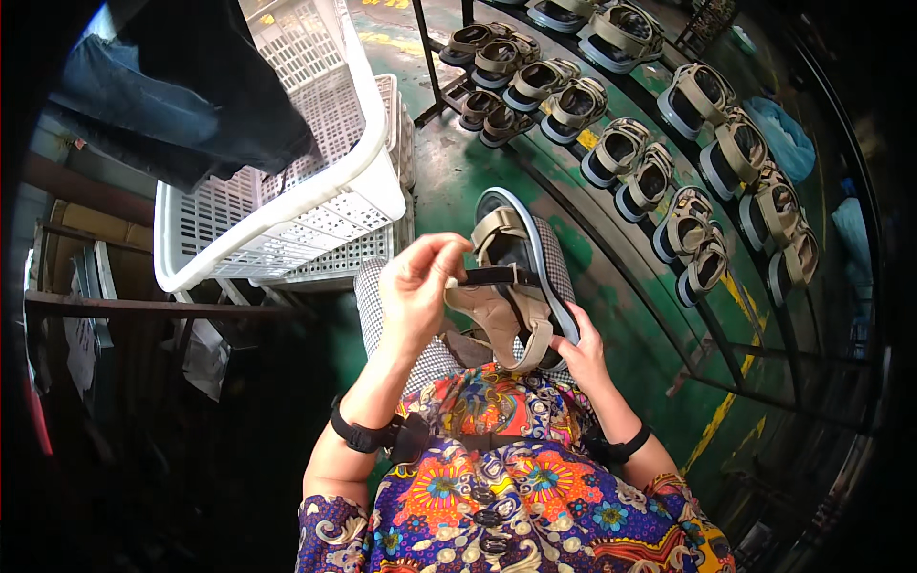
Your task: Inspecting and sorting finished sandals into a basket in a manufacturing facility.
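Observation:
A beige sandal (489,310) with a black footbed and a pale grey-blue sole is tilted on its side above my lap. My left hand (420,282) is closed in a pinch on the sandal's middle strap (492,277), whose dark inner side faces up and which is pulled out toward the left. With my right hand (583,353) I grip the sandal near its heel, thumb at the heel strap and fingers by the sole's edge. The toe end, with another beige strap (499,225), points away from me. Below the sandal, a beige piece (463,342) is partly hidden.
On the right stands a dark metal rack (564,196) with several rows of similar sandals (616,153). At the left, a white plastic basket (287,215) rests on stacked baskets, with dark cloth (191,105) over it. A blue plastic bag (781,138) lies beyond the rack.

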Available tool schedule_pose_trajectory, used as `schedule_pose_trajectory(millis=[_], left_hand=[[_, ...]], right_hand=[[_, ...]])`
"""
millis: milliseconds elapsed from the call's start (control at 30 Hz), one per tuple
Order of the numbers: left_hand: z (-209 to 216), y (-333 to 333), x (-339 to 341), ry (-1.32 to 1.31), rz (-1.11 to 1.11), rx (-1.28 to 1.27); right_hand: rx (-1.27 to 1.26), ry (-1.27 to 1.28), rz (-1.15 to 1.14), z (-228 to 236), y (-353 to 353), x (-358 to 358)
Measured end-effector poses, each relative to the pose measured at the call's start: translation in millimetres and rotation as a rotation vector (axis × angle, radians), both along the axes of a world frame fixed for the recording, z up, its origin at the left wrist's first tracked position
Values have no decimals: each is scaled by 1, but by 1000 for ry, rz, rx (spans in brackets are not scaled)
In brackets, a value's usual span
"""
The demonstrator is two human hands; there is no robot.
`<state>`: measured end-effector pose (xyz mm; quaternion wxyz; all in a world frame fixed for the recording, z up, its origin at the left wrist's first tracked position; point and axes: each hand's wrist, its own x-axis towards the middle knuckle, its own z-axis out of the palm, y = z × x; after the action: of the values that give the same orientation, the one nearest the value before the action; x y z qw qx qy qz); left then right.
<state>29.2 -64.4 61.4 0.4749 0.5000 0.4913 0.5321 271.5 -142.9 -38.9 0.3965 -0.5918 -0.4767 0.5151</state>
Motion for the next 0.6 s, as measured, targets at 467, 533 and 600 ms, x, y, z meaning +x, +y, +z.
schedule_pose_trajectory(millis=[467, 533, 600], left_hand=[[-38, -1, 20, 1145, -287, 362], [-27, 2, 16, 1011, -233, 269], [-34, 0, 10, 924, -206, 186]], right_hand=[[41, -250, 66, 14, 2, -7], [8, -241, 63, 12, 0, -4], [46, -225, 21, 6, -1, -4]])
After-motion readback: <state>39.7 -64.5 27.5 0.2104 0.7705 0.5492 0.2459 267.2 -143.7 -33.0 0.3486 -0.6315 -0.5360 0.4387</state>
